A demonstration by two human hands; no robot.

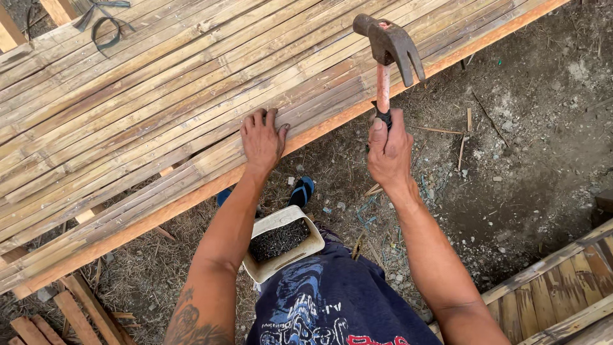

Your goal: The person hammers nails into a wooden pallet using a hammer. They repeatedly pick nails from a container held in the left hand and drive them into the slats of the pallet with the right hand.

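Your right hand (pixel 389 150) grips the raised hammer (pixel 388 45). Your left hand (pixel 263 139) lies spread on the bamboo slats (pixel 147 96); a stray swing could strike its fingers.

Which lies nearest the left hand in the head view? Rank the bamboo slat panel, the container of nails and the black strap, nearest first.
From the left hand:
1. Bamboo slat panel: directly under the fingers, touched at its near edge.
2. Container of nails: below the hand, at the person's waist.
3. Black strap: far upper left, on the panel.

Bamboo-slat panel (pixel 140 108) on wooden frame; black strap (pixel 105 25) on top; left hand (pixel 262 142) resting flat.
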